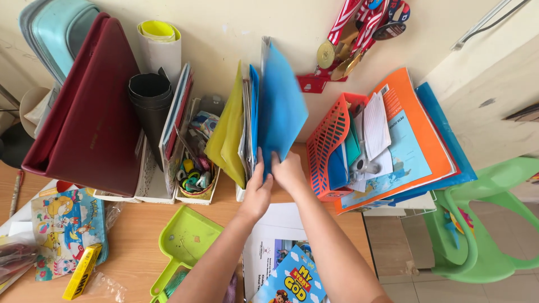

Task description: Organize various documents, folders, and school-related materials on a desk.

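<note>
My right hand (289, 171) grips the lower edge of a blue plastic folder (282, 106) that stands upright against the wall, slightly blurred. Beside it, my left hand (256, 193) presses against a row of upright files (247, 126) next to a yellow-green folder (227, 132). Both forearms reach up from the bottom of the head view, over white printed sheets (269, 235) and a colourful children's book (295, 283) lying on the wooden desk (132, 233).
An orange mesh basket (325, 146) with papers and orange and blue folders (415, 140) sits right. A maroon binder (90, 112), rolled sheets (154, 67), a scissors tray (193, 177) stand left. A green dustpan (182, 241), medals (351, 39) and green chair (483, 224) are nearby.
</note>
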